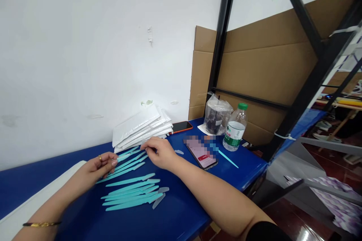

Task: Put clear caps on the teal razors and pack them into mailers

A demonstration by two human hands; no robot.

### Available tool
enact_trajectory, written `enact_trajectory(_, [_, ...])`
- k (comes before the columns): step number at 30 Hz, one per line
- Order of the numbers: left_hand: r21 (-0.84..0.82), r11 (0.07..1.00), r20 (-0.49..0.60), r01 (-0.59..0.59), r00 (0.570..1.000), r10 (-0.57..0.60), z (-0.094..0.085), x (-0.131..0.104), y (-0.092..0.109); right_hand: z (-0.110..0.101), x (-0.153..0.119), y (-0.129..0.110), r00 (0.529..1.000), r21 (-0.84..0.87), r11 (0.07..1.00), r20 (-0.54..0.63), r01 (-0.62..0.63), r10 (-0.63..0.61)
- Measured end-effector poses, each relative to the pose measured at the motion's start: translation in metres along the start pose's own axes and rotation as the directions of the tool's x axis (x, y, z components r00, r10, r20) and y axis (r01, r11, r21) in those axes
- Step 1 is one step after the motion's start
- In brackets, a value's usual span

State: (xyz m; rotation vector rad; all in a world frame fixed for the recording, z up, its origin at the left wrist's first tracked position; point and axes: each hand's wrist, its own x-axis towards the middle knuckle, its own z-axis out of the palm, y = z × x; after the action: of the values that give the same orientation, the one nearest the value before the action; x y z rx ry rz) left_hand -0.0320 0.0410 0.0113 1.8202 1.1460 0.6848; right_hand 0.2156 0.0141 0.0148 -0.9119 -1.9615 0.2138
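Several slim turquoise plastic sticks (130,185) lie in rows on the blue tabletop (181,203). My left hand (103,165), with a ring on one finger, pinches a turquoise piece at the left end of the upper row. At that row's right end is my right hand (158,152), its fingers bent together; what they hold is too small to make out. Small translucent caps (158,200) lie right of the lower row, and another translucent piece (179,152) sits right of my right hand.
White padded envelopes (141,126) are stacked against the wall. Behind my right hand lie an orange-edged phone (182,126) and a lit phone (202,153). A bagged cup (216,116), a green-capped bottle (235,128) and one turquoise stick (228,158) are farther right, near a black metal frame (222,37).
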Motion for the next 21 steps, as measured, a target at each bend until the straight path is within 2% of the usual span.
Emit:
enact_trajectory(3, [0.014, 1.0, 0.02, -0.017, 1.0, 0.017, 0.008, 0.002, 0.0, 0.005, -0.001, 0.002, 0.998, -0.035, 0.999, 0.045, -0.041, 0.043])
enact_trajectory(8, [0.061, 0.998, 0.056, -0.016, 0.998, 0.012, 0.016, 0.003, -0.001, 0.013, -0.003, 0.003, 0.974, 0.039, 0.988, 0.181, -0.147, 0.138])
enact_trajectory(15, [0.075, 0.997, 0.071, 0.013, 0.997, -0.019, 0.016, 0.0, 0.003, 0.02, -0.003, 0.007, 0.906, 0.304, 0.879, 0.328, -0.368, 0.266])
enact_trajectory(18, [0.092, 0.996, 0.071, 0.001, 0.997, -0.008, 0.019, -0.001, 0.005, 0.017, -0.002, 0.011, 0.907, 0.29, 0.892, 0.344, -0.347, 0.242])
enact_trajectory(21, [0.128, 0.991, 0.027, -0.027, 0.999, 0.023, 0.024, -0.002, 0.008, -0.004, 0.002, 0.021, 0.922, 0.177, 0.944, 0.324, -0.28, 0.212])
